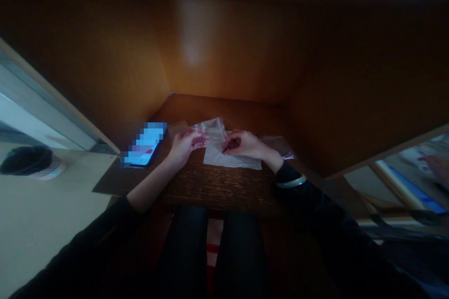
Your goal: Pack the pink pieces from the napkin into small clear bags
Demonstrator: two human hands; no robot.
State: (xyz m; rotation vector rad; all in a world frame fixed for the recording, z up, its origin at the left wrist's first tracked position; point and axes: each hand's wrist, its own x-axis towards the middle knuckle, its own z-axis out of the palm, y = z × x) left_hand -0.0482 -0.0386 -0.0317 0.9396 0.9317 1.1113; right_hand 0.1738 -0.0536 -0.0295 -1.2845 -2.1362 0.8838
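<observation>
My left hand (pixel 187 144), fingers closed, pinches the edge of a clear zip bag (pixel 213 128), which lies tilted up toward the back. Curled fingers of my right hand (pixel 243 142) hold a small cluster of dark red beads (pixel 234 144); whether they are strung together is too dim to tell. Beneath both hands spreads a thin white sheet (pixel 233 160), its back part covered by the bag and my right hand. Another clear bag (pixel 278 144) with a reddish edge lies beyond my right wrist.
The dark wooden desk (pixel 196 184) has brown partition walls on three sides. A lit phone (pixel 145 145) leans at the left. On the floor stands a lined bin (pixel 49 168). At the far right, another person's hand (pixel 437 168) shows past the partition.
</observation>
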